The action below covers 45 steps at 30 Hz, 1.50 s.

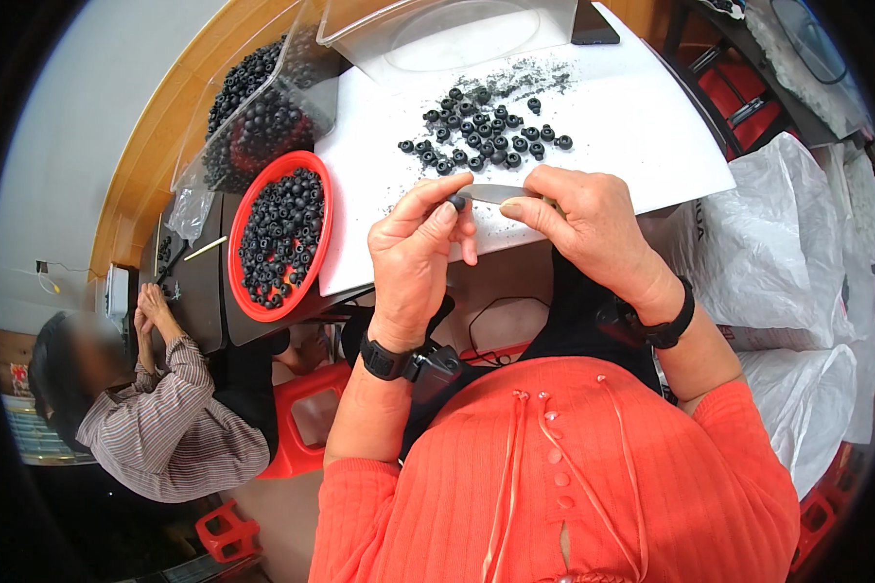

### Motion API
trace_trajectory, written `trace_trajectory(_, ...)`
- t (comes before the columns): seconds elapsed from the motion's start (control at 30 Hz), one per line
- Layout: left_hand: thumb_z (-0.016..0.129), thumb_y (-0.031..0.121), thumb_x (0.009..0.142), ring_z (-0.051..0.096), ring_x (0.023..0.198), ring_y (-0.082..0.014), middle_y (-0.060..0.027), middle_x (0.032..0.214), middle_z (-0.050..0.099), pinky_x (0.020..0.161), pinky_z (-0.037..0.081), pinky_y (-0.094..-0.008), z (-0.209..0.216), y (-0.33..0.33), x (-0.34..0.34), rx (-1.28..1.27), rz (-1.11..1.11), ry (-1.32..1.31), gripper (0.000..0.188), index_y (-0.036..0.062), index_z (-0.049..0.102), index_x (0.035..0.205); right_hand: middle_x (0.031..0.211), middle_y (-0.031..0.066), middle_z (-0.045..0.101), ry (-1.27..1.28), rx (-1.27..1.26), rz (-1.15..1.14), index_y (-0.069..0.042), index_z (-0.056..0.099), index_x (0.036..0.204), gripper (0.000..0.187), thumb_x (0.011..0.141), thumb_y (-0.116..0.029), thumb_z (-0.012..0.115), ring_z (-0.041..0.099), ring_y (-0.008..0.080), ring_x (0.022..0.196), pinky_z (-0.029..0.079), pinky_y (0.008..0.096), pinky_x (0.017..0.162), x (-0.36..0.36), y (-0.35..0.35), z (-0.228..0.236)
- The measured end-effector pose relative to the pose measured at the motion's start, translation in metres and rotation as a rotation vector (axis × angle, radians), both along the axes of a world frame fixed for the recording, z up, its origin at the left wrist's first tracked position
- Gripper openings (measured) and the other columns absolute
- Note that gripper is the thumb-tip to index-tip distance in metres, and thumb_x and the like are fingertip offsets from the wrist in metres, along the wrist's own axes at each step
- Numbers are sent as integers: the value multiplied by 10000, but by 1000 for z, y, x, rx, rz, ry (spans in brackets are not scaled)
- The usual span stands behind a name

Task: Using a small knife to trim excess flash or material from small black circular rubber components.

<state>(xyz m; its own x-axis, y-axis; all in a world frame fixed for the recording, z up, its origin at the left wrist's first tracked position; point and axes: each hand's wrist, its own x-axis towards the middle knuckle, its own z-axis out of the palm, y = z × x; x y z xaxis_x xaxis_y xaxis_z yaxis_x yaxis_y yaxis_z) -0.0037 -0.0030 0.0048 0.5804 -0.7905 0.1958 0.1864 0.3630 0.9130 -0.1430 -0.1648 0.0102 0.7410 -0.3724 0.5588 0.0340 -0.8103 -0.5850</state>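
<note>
My left hand [405,255] pinches a small round black part [457,202] between thumb and fingertips, over the near edge of the white tabletop [360,175]. In my right hand [593,225] is a small knife [496,193], its silver blade pointing left. The blade's tip is at the part; whether it is cutting in, I cannot tell. Just beyond my hands lies a loose group of similar black parts [486,144], with dark crumbs [525,78] scattered around and behind them. On the left, a red basin [327,209] holds many more.
A transparent bin [326,97] of black balls stands behind the basin; another transparent bin [457,39] sits at the table's far edge beside a dark phone [594,24]. White plastic bags [768,243] crowd the right. A person in a striped shirt [170,428] sits at left.
</note>
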Motion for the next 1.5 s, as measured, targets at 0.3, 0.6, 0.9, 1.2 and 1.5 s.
trace_trajectory(0.3,583,52,1014,638,792,-190,-140,1024,668,615,557,-296,-3,-1,0,-7,-28,34,312,-90,624,1289,638,104,620,-19,-19,8,-78,634,753,316,900,-339,734,634,296,578,458,396,515,0,-2,-2)
trace_trajectory(0.6,569,35,1016,625,820,-178,-122,1044,633,609,554,-291,-1,-5,-6,-17,20,-67,316,-96,619,1299,647,109,621,11,28,37,-77,637,760,316,909,-342,725,629,311,580,461,399,518,-2,-5,0)
trace_trajectory(0.9,564,17,1009,628,815,-175,-117,1035,625,587,544,-284,-6,-4,-6,-31,37,-51,276,-96,642,1248,666,101,636,47,-75,41,-85,633,757,318,920,-347,709,638,305,596,473,404,535,-1,-6,1)
trace_trajectory(1.2,559,4,1004,625,795,-175,-116,1021,622,581,545,-289,-8,-5,-6,-47,53,-43,266,-95,641,1236,660,91,636,37,-160,41,-93,625,764,324,923,-364,706,642,297,598,476,404,533,0,-5,-2)
trace_trajectory(1.5,567,29,1012,625,783,-180,-117,997,628,589,552,-289,-6,-5,-7,-27,43,-24,298,-82,630,1281,634,119,584,-29,188,72,-65,626,768,305,911,-308,742,585,300,548,426,384,507,-4,-8,-7)
